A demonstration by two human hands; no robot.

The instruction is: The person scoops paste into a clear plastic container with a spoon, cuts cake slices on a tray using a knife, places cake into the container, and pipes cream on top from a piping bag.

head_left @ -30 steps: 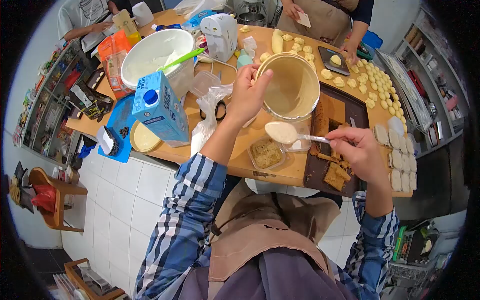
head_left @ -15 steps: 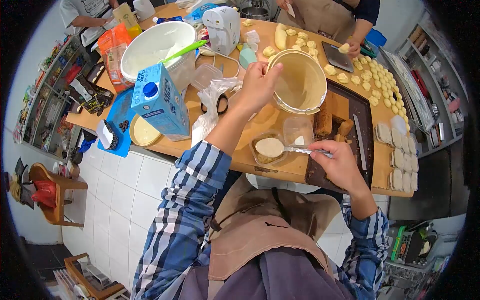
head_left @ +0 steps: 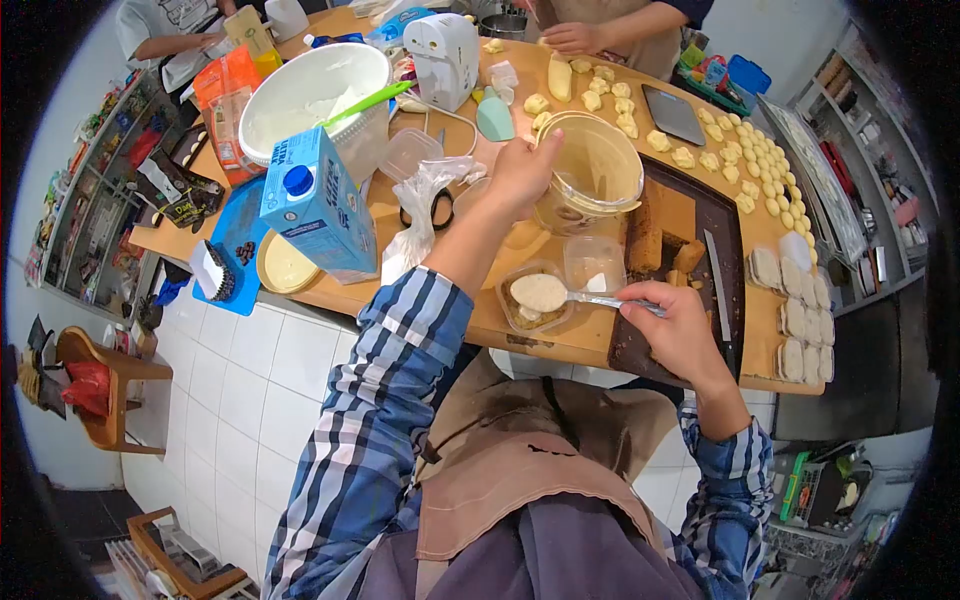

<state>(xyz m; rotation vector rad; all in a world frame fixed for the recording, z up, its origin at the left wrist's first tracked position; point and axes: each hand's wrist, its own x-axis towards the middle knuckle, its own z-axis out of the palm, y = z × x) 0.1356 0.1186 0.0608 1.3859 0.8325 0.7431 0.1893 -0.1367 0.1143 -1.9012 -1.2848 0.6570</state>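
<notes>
My left hand (head_left: 522, 175) grips the rim of a cream-coloured plastic tub (head_left: 596, 165), its fingers closed on the left side. Pinched in my right hand (head_left: 668, 322) is the handle of a metal spoon (head_left: 600, 299). Its bowl carries a heap of pale cream (head_left: 540, 292) above a small clear container (head_left: 522, 318), which has brown crumbly filling and some white cream inside. Just behind stands a second clear container (head_left: 592, 262) with a white dab in it. Pieces of brown cake (head_left: 648, 240) lie on a dark tray (head_left: 715, 205) beside a long knife (head_left: 718, 290).
A blue milk carton (head_left: 325, 205), a large white bowl (head_left: 300, 105) with a green spatula (head_left: 370, 103), and a crumpled plastic bag (head_left: 420, 210) stand left. Dough pieces (head_left: 775, 175) and a scale (head_left: 674, 113) sit at the back right. A co-worker's hand (head_left: 575, 38) is across the table.
My left hand has lowered the tub and set it more upright. The spoon stays over the small container, slightly shifted. The co-worker's hand has moved left, away from the scale.
</notes>
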